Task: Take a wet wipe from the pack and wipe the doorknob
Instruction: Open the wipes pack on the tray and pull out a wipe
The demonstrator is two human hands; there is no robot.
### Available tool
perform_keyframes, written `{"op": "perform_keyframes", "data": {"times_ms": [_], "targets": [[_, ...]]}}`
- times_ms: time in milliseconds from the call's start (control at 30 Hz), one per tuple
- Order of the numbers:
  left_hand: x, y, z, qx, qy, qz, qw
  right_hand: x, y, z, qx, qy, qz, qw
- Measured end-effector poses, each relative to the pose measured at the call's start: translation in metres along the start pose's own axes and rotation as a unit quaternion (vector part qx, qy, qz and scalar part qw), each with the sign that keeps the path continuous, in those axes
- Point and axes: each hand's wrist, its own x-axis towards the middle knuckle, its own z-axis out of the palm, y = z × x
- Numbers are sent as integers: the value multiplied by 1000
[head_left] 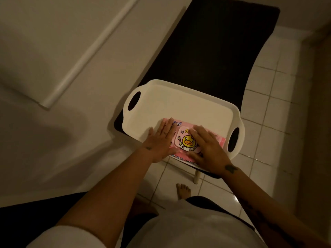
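A pink wet wipe pack (186,140) with a yellow duck picture lies on the near edge of a white tray (179,104). My left hand (161,140) rests flat on the pack's left end, fingers spread. My right hand (207,147) lies flat over its right half, fingertips at the lid flap. The pack's lid looks closed. No wipe shows. No doorknob is in view.
The tray sits on a black bench (215,42) with a pale leg (196,176), beside a white wall or door panel (53,51) on the left. White floor tiles (268,104) lie to the right. My bare foot (182,190) stands below the bench.
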Motion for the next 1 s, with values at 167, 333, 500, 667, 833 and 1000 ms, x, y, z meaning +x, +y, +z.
{"op": "perform_keyframes", "data": {"times_ms": [167,333,500,667,833,1000], "targets": [[3,-3,0,-22,-4,4,1000,2,-3,2,-18,1,16,1000],[6,-5,3,-35,-9,-3,999,1,0,13,-48,0,28,998],[7,-6,3,-31,-16,-6,999,4,-4,16,-40,3,48,998],[7,-5,2,-15,-18,-9,1000,5,-6,17,-32,17,45,998],[8,-5,2,-9,-18,-10,1000,5,-6,18,-28,24,50,998],[8,-4,3,-4,-17,-17,1000,6,-5,18,-33,25,51,998]]}}
